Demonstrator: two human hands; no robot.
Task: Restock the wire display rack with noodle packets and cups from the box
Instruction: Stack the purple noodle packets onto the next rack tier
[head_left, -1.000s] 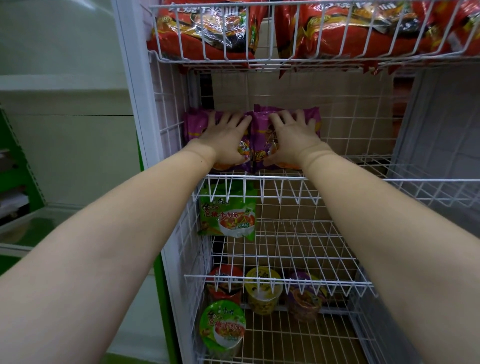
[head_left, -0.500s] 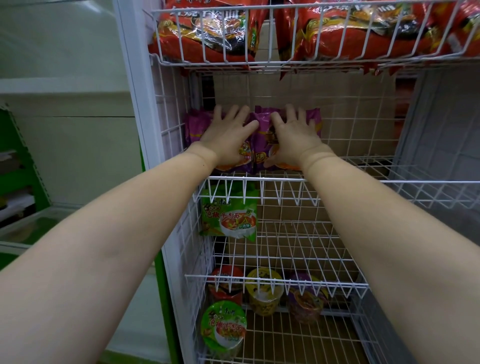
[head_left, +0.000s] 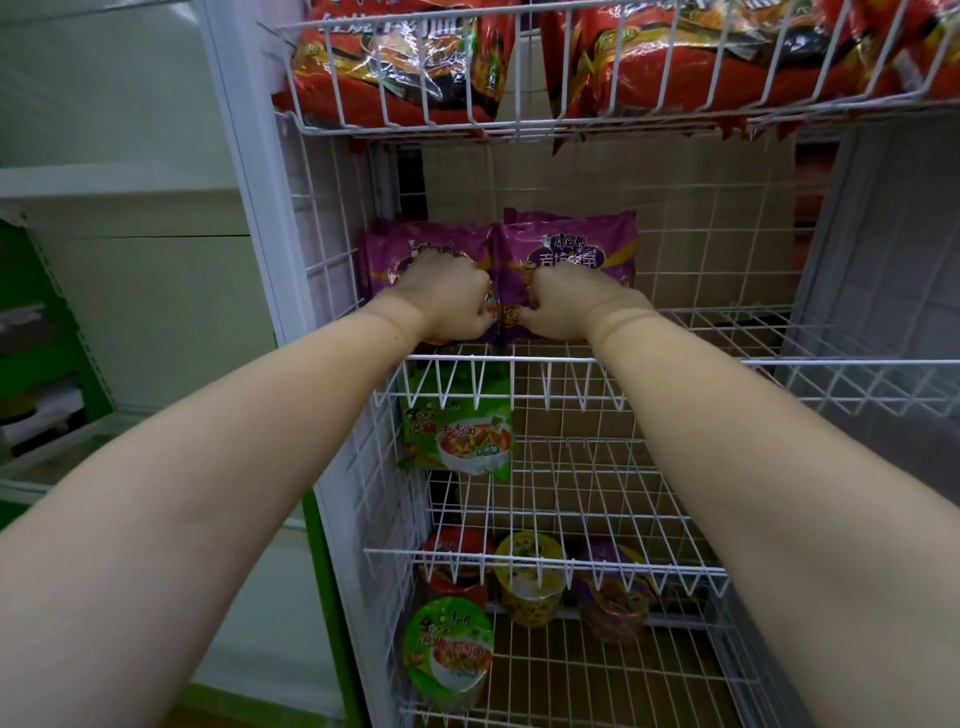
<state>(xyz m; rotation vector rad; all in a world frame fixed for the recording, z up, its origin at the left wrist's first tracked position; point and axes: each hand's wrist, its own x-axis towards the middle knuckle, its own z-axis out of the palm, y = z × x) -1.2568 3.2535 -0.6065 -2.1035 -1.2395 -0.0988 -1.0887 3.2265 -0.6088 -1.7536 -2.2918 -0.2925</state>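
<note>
Two purple noodle packets stand side by side at the back left of the white wire rack's second shelf (head_left: 727, 360). My left hand (head_left: 447, 296) has its fingers curled on the lower part of the left purple packet (head_left: 395, 254), thumb at its inner edge. My right hand (head_left: 566, 306) is curled the same way on the right purple packet (head_left: 576, 241). Both hands hide the packets' lower halves. The supply box is not in view.
Red noodle packets (head_left: 395, 57) fill the top basket. A green packet (head_left: 457, 436) leans on the third shelf. On the bottom shelf stand a green cup (head_left: 447, 649), a red cup (head_left: 457, 545), a yellow cup (head_left: 527, 577) and a purple cup (head_left: 613, 592). A white upright (head_left: 244, 171) bounds the rack's left.
My fingers lay straight over the purple packets before; now both hands have slid down and curled on the packets' lower parts, uncovering their tops.
</note>
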